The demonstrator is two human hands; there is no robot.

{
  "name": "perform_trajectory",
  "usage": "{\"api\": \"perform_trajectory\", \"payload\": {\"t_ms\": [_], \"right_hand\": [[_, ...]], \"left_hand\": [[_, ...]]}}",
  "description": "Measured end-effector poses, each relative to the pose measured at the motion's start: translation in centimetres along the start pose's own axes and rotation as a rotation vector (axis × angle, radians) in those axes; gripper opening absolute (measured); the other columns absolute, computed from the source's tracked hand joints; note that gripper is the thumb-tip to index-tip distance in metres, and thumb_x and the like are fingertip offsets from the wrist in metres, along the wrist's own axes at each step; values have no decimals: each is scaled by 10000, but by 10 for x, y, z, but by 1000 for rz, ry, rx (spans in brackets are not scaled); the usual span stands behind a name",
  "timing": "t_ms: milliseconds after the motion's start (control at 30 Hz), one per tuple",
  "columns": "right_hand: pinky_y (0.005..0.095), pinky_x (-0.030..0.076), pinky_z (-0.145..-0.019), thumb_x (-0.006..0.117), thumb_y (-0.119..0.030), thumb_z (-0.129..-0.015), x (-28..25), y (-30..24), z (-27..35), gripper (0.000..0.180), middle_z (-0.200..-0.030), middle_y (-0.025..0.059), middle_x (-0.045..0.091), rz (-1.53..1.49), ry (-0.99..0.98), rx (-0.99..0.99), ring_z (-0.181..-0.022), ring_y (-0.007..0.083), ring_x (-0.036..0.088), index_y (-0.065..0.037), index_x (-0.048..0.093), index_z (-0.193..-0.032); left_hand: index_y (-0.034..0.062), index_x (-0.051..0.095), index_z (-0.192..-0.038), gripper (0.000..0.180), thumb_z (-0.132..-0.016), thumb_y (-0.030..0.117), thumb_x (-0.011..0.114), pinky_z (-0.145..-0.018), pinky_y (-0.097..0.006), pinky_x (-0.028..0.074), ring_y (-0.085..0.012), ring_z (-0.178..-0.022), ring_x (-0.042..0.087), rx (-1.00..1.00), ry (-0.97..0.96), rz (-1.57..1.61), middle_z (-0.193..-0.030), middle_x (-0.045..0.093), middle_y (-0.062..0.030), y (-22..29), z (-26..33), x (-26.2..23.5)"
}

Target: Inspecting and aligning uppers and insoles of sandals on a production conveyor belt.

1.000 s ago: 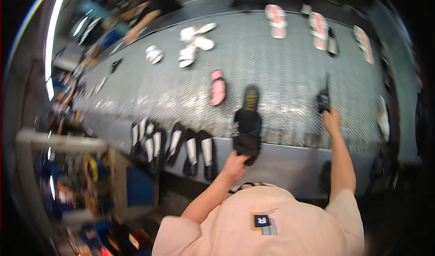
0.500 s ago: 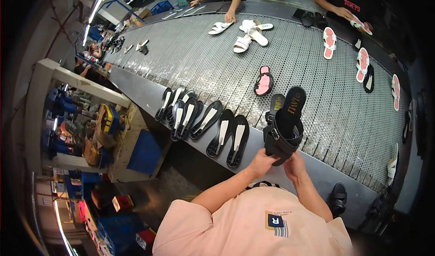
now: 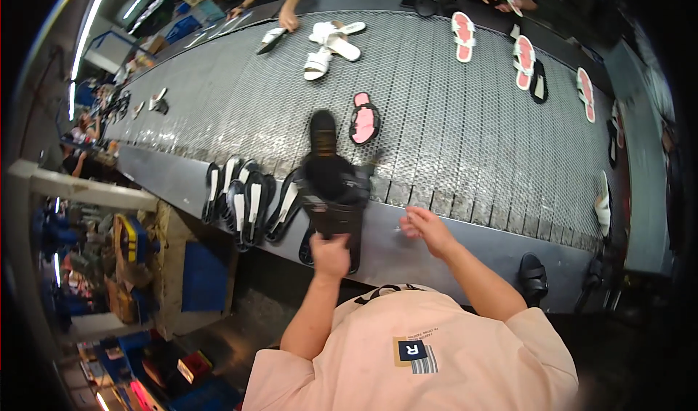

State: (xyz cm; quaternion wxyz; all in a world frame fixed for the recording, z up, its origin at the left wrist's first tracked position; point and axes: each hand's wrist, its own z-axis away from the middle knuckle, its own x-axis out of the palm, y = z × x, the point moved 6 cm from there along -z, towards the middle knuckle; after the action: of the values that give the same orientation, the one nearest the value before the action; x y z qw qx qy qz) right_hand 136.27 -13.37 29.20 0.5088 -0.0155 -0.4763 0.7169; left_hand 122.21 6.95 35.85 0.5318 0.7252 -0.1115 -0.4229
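Observation:
My left hand [image 3: 331,257] grips a black sandal [image 3: 331,211] by its near end and holds it over the metal ledge, toe end pointing away from me. Motion blurs the sandal; whether a second one is in the same grip, I cannot tell. To its right, my right hand [image 3: 425,229] hovers above the ledge, empty, with its fingers loosely bent and apart. Several black soles [image 3: 252,204] with white strips line the ledge left of the held sandal, which partly covers the nearest of them. Beyond my hands lies a black sandal with a pink footbed [image 3: 364,122].
A wide mesh conveyor [image 3: 429,142] bears white sandals [image 3: 331,47] and pink-lined white sandals [image 3: 523,63]. One black sandal [image 3: 533,276] rests on the ledge at right. Across the belt, one co-worker's hand [image 3: 289,20] holds a sandal; another co-worker holds one too.
My left hand has carried the black footwear leftward, over the row of soles. My right hand has let go and moved apart. Across the belt, a co-worker has tilted up a white sandal.

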Motion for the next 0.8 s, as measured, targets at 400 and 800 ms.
{"api": "perform_trajectory", "payload": {"t_ms": [400, 800], "right_hand": [[314, 508, -648, 634, -397, -848, 37, -85, -170, 485, -1095, 116, 568, 43, 317, 213, -840, 206, 602, -32, 522, -1148], [340, 527, -698, 554, -127, -879, -105, -118, -25, 226, -986, 73, 646, 124, 557, -296, -840, 195, 626, -33, 613, -1076]], "left_hand": [[21, 514, -1220, 322, -902, 39, 469, -917, -353, 461, -211, -1060, 558, -47, 245, 884, -1219, 544, -95, 28, -96, -62], [-51, 563, -1132, 289, -857, 38, 568, -902, -354, 494, -229, -1042, 576, -319, 249, 996, -1162, 587, -127, 2, -110, -8]]}}
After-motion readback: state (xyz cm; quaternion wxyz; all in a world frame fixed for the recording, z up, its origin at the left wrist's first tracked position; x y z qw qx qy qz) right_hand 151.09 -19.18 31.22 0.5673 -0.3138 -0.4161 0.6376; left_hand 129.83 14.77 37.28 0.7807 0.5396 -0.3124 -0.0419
